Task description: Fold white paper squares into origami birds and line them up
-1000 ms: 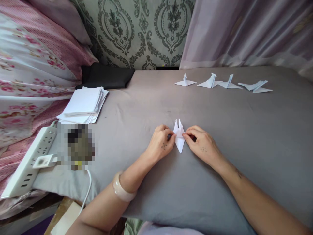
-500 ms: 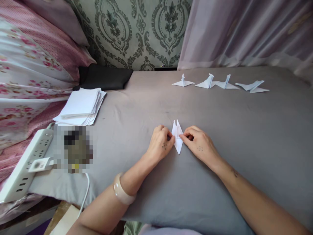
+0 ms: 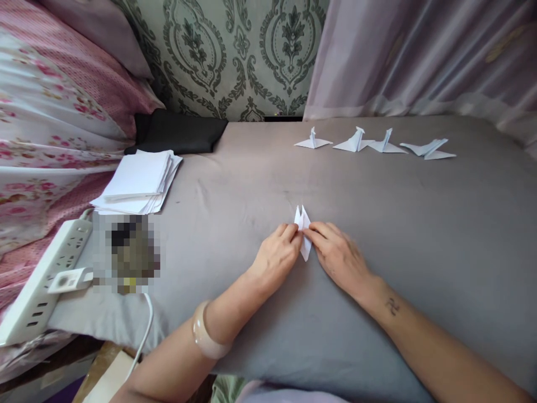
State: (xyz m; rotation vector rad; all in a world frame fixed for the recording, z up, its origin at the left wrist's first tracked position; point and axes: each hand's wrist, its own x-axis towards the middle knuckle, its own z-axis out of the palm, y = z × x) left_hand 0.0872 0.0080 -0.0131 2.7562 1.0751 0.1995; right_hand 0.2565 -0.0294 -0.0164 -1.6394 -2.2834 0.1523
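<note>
Pinching the folded paper [image 3: 306,249] on the gray cloth [image 3: 235,187], left hand [image 3: 277,258] and right hand [image 3: 343,262] seemingly risked a skewed crease (fingers partly hid it) through uneven pressure.

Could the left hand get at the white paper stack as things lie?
Probably yes: only grey cloth shows between the left hand and the white paper stack, though its fingers are at the folded paper.

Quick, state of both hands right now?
Left hand: closed, fingertips on the folded white paper.
Right hand: fingertips on the same paper, from its other side; whether pinching or just pressing, cannot tell.
</note>
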